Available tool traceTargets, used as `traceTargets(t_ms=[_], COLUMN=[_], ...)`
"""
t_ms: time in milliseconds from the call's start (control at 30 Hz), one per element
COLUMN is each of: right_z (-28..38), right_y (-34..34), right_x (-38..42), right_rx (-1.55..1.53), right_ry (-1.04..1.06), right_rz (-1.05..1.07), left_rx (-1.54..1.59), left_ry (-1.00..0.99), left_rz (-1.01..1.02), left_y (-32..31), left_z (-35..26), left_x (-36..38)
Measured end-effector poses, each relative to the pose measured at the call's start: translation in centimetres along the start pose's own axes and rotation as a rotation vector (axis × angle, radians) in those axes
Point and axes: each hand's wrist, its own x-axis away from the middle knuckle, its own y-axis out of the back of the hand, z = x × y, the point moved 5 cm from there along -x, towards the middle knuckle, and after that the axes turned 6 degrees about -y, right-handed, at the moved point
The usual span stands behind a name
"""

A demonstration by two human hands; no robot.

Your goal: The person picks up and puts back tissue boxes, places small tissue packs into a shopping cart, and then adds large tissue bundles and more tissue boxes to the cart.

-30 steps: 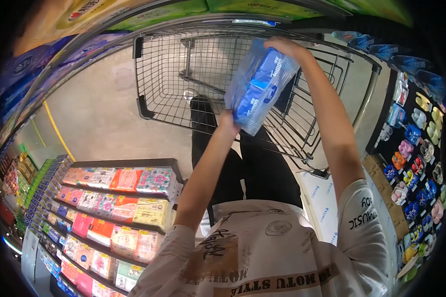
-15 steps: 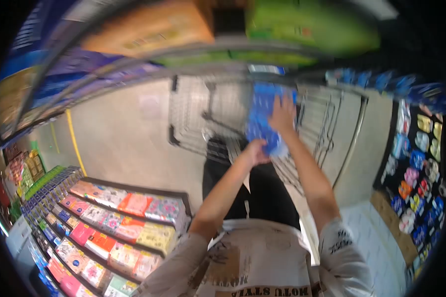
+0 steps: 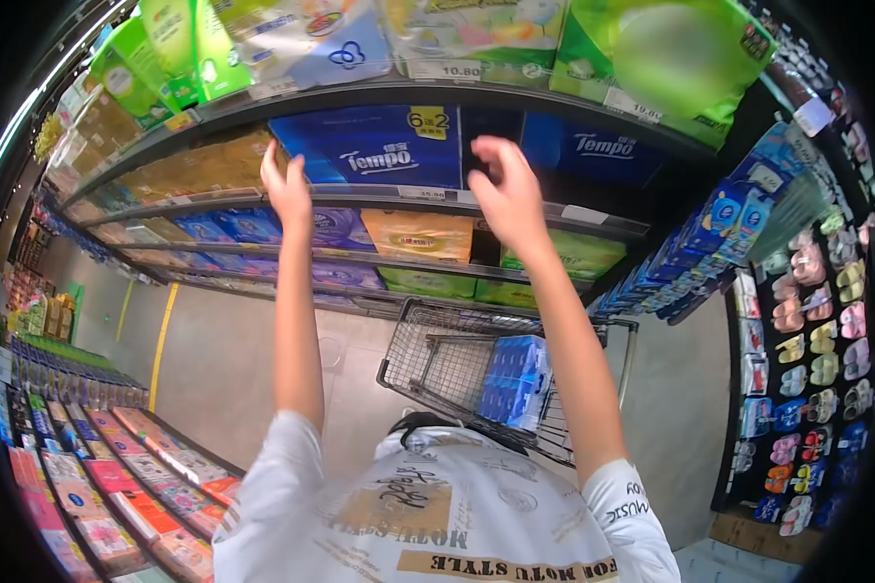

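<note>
Both my arms reach up to a shelf where a large dark-blue Tempo tissue pack point(image 3: 360, 151) stands. My left hand point(image 3: 287, 189) is at the pack's left end, fingers extended and thumb apart. Off its right end, my right hand point(image 3: 508, 194) is held with fingers curved and spread, with nothing in it. A dark gap separates this pack from a second Tempo pack point(image 3: 603, 151) on the right. Below, a shopping cart point(image 3: 433, 335) holds a blue multipack of tissues point(image 3: 515, 379) lying in its basket.
Green tissue packs point(image 3: 651, 58) line the shelf above, with price tags along its edge. Lower shelves hold an orange pack point(image 3: 418, 236) and purple ones point(image 3: 335, 228). Slippers point(image 3: 822, 335) hang at the right. Colourful packs point(image 3: 126, 476) fill a low display at the left.
My hands have let go of the blue multipack, now lying in the cart, and moved up and apart to the Tempo pack on the shelf. The view has tilted up.
</note>
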Motion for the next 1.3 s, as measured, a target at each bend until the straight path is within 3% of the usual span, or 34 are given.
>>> traceTargets(t_ms=[33,67,100,167,300,367,433,567,600,633,700,733,767,833,900,933,967,1000,1033,1067,1100,1133,1200,1300], right_z=[0.1,-0.5,-1.2,-0.5,0.3,0.0,-1.7,-3.1,-3.4,-4.7,-4.7,-5.4,-2.2,-6.2,-2.9,-1.7,-0.6,0.5,2.1,1.9,3.2,4.2,3.9,2.5], right_y=[-1.6,-3.2,-4.5,-6.7,-7.1,-6.3,-5.9,-5.2,-5.5,-5.8,-6.7,-7.2,-8.3,-8.1,-8.5,-7.5,-7.0,-5.9,-4.9,-3.1,-1.8,-0.4,3.0,5.7], right_x=[-2.1,-4.0,-4.9,-5.7,-3.9,-2.8,-1.7,-0.3,-0.5,-0.9,-1.4,-1.7,-0.5,-1.0,1.2,2.1,3.7,5.7,7.6,10.1,11.8,13.4,14.7,14.1], right_rx=[0.096,0.155,0.216,0.161,0.123,0.073,-0.371,-0.742,-0.789,-0.918,-1.011,-0.995,-0.948,-0.805,-1.11,-0.931,-0.917,-0.854,-0.785,-0.632,-0.609,-0.538,-0.383,-0.344], right_ry=[0.023,-0.102,-0.232,-0.243,-0.118,-0.14,-0.334,-0.805,-0.887,-0.946,-0.948,-0.979,-1.006,-0.926,-0.85,-0.578,-0.486,-0.439,-0.438,-0.438,-0.429,-0.454,-0.548,-0.81], right_rz=[-0.051,-0.072,-0.095,0.053,-0.162,-0.163,-0.109,-0.179,-0.07,0.115,0.16,0.222,0.194,0.112,0.232,0.189,0.221,0.174,0.132,0.006,0.075,0.049,0.145,0.333], left_rx=[0.065,0.1,-0.072,-0.051,0.288,0.536,0.623,0.779,0.751,0.722,0.67,0.712,0.548,0.962,1.032,1.129,1.226,1.031,0.766,0.739,0.711,0.763,0.748,0.937], left_ry=[0.07,0.07,0.124,0.135,0.378,0.517,0.579,0.914,0.945,0.973,0.994,0.999,1.012,0.944,0.824,0.816,0.802,0.757,0.689,0.741,0.79,0.877,1.095,1.279], left_rz=[0.05,0.037,0.024,0.051,0.087,0.084,0.092,0.266,0.372,0.481,0.49,0.612,0.536,0.503,0.404,0.489,0.571,0.545,0.287,0.35,0.415,0.421,0.599,0.863], left_y=[-1.1,-2.4,-2.4,-2.8,-0.9,0.0,1.7,4.2,4.2,4.5,4.8,4.4,4.7,4.3,5.2,7.1,9.7,12.5,14.5,17.2,19.8,22.3,22.5,16.6], left_z=[5.8,7.4,5.3,5.4,4.0,4.4,3.1,6.9,6.9,6.2,3.1,4.0,5.7,4.8,3.9,5.4,6.3,2.6,-1.1,-0.2,0.7,2.2,-0.8,-7.2], left_x=[-3.4,-5.4,-5.7,-6.2,-4.9,-3.9,-3.3,-3.8,-3.5,-3.3,-2.2,-2.3,-2.1,-1.4,0.2,1.4,2.7,5.0,7.6,11.4,15.2,19.9,27.7,35.0])
